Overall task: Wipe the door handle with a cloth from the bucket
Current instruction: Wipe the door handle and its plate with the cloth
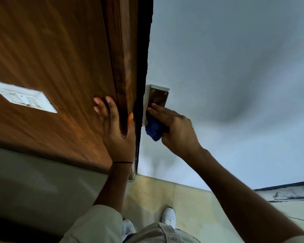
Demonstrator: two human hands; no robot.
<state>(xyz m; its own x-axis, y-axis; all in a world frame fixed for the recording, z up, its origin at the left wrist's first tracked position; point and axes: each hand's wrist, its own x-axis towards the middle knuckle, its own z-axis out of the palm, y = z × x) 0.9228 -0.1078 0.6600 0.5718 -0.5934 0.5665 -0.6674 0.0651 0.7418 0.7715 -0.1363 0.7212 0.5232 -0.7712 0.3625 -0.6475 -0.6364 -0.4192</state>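
A metal door handle plate (158,95) with screws is fixed on the pale grey door (226,67), close to its edge. My right hand (175,130) presses a bunched blue cloth (154,128) against the lower part of the plate, and the handle's lever is hidden under hand and cloth. My left hand (116,127) grips the brown wooden frame edge (125,67), fingers spread flat on the wood panel, thumb on the inner side. No bucket is in view.
A white switch plate (23,96) sits on the wood panel at the left. Below are a beige tiled floor (182,199) and my white shoes (168,217). A dark sill strip (286,192) runs at the right.
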